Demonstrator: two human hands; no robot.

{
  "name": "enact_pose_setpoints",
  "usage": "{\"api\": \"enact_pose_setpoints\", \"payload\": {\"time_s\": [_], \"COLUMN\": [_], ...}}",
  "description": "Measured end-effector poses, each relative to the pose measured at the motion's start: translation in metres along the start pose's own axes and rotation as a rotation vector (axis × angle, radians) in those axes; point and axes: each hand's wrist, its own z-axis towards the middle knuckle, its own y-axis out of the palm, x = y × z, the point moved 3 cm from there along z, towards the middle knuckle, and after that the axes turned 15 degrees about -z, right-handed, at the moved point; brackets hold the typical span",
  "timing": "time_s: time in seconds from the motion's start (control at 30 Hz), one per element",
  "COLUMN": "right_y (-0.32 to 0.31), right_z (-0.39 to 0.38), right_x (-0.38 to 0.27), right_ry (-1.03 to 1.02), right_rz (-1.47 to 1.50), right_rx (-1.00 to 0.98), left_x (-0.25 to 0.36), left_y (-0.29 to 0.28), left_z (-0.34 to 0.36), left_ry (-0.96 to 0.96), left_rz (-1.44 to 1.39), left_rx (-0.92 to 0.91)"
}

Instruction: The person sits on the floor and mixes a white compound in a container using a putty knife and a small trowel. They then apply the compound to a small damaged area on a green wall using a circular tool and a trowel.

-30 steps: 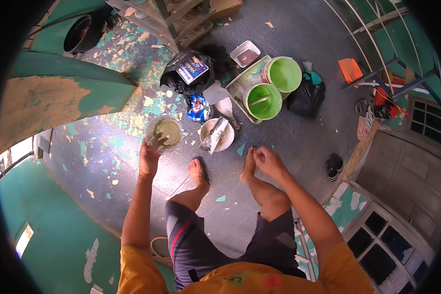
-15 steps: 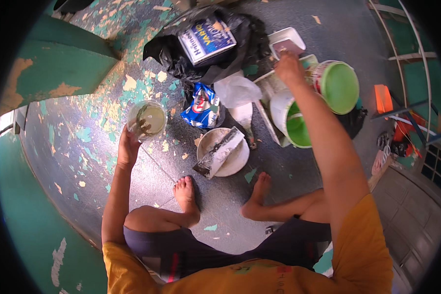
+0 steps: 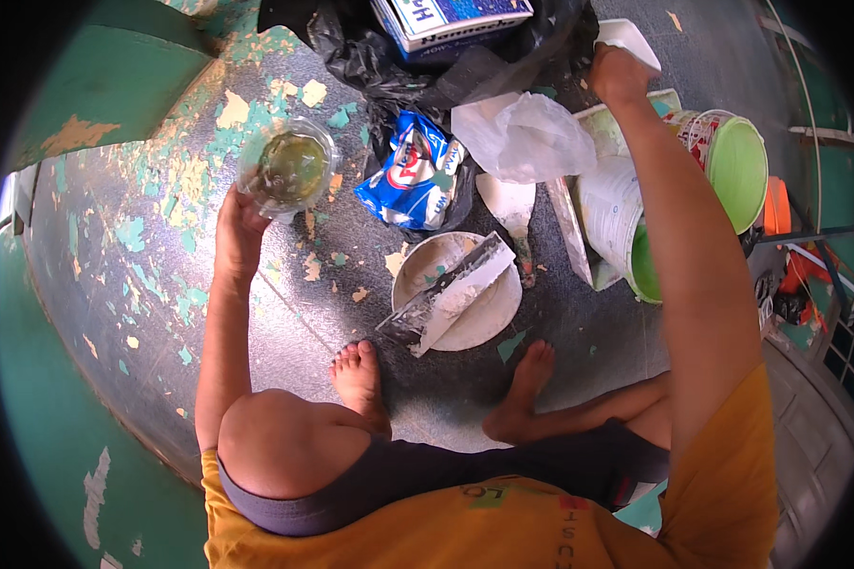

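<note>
My left hand (image 3: pixel 241 228) grips a round clear plastic tub (image 3: pixel 304 171) from its near side, above the floor; something pale greenish shows inside. My right hand (image 3: pixel 624 78) is stretched far forward and closed on a white plastic container (image 3: pixel 632 38), its inside mostly turned away. Between my arms a round whitish bowl (image 3: pixel 489 327) stands before my feet, with a wide scraper (image 3: pixel 451 294) smeared with white lying across it. Beyond the bowl are a whitish putty knife (image 3: pixel 510 201) and an opened blue packet (image 3: pixel 410 175).
A black plastic bag (image 3: pixel 351 52) with a blue and white box (image 3: pixel 446 21) lies far ahead. A crumpled translucent bag (image 3: pixel 531 137) rests near two tipped buckets, one whitish (image 3: pixel 612 204) and one green (image 3: pixel 738 171). Paint flakes litter the floor, left of which stands a green wall (image 3: pixel 57 379).
The view has shifted, so the box and bag sit higher in it. My right hand has moved farther forward with the white container, and the clear tub is still in my left hand.
</note>
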Motion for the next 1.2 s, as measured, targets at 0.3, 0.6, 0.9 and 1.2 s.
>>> {"api": "enact_pose_setpoints", "payload": {"time_s": [0.3, 0.6, 0.9, 1.2], "right_y": [-0.031, -0.169, -0.298, -0.273], "right_z": [-0.012, -0.103, -0.264, -0.315], "right_x": [0.049, 0.097, -0.002, -0.11], "right_ry": [0.07, -0.086, -0.491, -0.874], "right_rz": [0.053, 0.106, 0.301, 0.362], "right_rx": [0.063, 0.567, 0.723, 0.568], "left_x": [0.012, 0.024, 0.071, 0.014], "left_y": [0.004, -0.012, 0.084, 0.098], "left_z": [0.028, 0.042, -0.057, -0.11], "left_ry": [-0.033, 0.065, 0.175, -0.206], "left_rz": [0.108, 0.131, -0.126, -0.442], "left_rx": [0.074, 0.086, -0.446, -0.489]}}
